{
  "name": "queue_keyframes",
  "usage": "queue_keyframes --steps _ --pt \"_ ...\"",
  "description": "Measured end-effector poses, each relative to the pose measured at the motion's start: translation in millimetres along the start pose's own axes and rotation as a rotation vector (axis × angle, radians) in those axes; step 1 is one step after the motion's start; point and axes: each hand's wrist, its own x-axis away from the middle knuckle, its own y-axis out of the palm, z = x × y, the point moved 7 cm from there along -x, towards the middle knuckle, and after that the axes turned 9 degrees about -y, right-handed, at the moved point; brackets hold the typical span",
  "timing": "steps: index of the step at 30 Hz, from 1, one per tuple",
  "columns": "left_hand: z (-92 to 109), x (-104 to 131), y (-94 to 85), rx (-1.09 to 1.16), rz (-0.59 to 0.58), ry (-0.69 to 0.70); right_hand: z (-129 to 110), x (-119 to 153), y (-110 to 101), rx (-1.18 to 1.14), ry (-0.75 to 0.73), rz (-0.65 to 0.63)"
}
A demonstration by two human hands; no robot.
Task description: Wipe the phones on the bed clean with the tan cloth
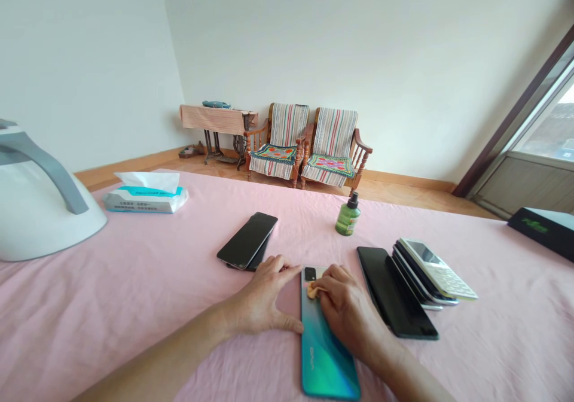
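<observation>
A teal phone [325,354] lies back side up on the pink cloth, its camera block away from me. My left hand [264,300] is at its left edge, thumb and fingers spread apart, their tips touching the side. My right hand [343,306] pinches a small yellowish cloth [313,290] against the phone's back, just below the camera block. Left of the phone, a black phone [249,240] rests on another dark one. To the right are a large black phone [397,294] and a stack of several phones topped by a white keypad phone [437,267].
A green spray bottle [347,215] stands beyond the phones. On the left are a tissue pack [146,198] and a large white appliance [45,204]. A black box [542,231] sits at the far right. Two chairs stand behind the pink-covered table [179,258].
</observation>
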Motion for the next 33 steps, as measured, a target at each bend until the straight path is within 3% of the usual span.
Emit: queue_keyframes --steps 27,33 --pt "-1.1 0.6 -0.7 0.039 0.006 -0.02 -5.4 -4.3 6.0 0.028 0.014 0.006" --pt "-0.2 0.4 -0.7 0.04 -0.014 -0.015 0.5 0.0 2.4 -0.108 0.012 0.005"
